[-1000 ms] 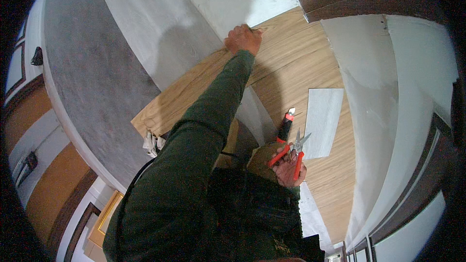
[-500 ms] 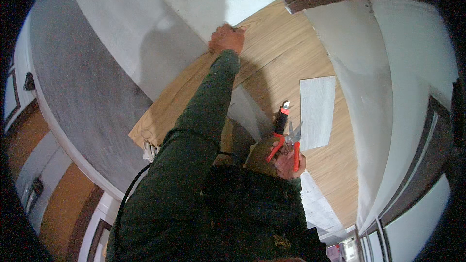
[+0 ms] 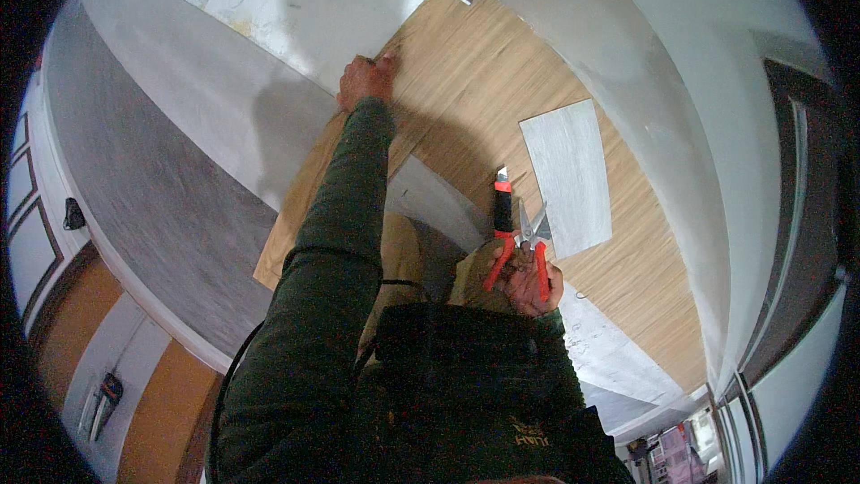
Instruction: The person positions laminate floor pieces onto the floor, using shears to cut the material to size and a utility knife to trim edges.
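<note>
Left hand [image 3: 365,81] pinches wood-look plank [image 3: 466,99] edge at 11 o'clock, right hand [image 3: 528,282] fist-closed on red-handled snips [image 3: 524,246], grey plank [image 3: 566,177] lying loose at 2 o'clock.

Oak-brown woodgrain on the plank [image 3: 466,99]; pale grey streaks on the loose plank piece [image 3: 566,175]; red-orange handles on the snips [image 3: 528,251]; dark green on the sleeve [image 3: 345,215]; bare grey subfloor [image 3: 224,134].

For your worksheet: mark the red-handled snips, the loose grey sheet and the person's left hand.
red-handled snips [image 3: 528,246]: head view, on the pivot.
grey sheet [image 3: 566,177]: head view, on its middle.
left hand [image 3: 365,81]: head view, on its back.
</note>
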Available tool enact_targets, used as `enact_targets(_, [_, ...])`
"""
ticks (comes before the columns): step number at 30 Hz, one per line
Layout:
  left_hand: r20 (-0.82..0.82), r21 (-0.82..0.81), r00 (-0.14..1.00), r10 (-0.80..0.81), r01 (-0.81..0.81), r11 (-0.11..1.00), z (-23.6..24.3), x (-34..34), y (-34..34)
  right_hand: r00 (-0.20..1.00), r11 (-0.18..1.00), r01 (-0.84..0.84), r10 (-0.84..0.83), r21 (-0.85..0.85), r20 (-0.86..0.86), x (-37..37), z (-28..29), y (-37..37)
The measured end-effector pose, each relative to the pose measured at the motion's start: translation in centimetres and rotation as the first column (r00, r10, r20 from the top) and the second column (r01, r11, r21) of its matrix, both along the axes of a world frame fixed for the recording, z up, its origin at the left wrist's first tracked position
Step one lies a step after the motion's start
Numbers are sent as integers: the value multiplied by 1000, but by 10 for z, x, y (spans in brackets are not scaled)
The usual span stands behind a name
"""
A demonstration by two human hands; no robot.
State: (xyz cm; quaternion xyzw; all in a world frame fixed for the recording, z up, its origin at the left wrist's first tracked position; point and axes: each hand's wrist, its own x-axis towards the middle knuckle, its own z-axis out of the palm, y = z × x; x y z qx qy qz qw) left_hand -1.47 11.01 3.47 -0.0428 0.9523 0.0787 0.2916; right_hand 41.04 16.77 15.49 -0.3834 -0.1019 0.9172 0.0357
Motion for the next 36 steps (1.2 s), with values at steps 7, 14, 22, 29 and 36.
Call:
enact_targets(7, [-81,45,996,-32,36,998,-8,1,-8,998,997,64,-65,-41,-6,14,-5,-3])
enact_targets(14, [13,56,997,-75,74,996,-9,-9,-9,997,997,74,-74,-35,12,35,-25,-6])
enact_targets(22, [-19,52,999,-48,49,997,-14,-9,-16,996,998,70,-70,-4,54,14,-13,-3])
enact_targets(29, [-42,47,997,-72,74,996,-12,-9,-15,991,989,133,-132,-60,31,15,-11,-5])
enact_targets(36, [-8,10,997,-78,78,997,-13,-10,-9,989,992,117,-120,36,87,22,-18,-11])
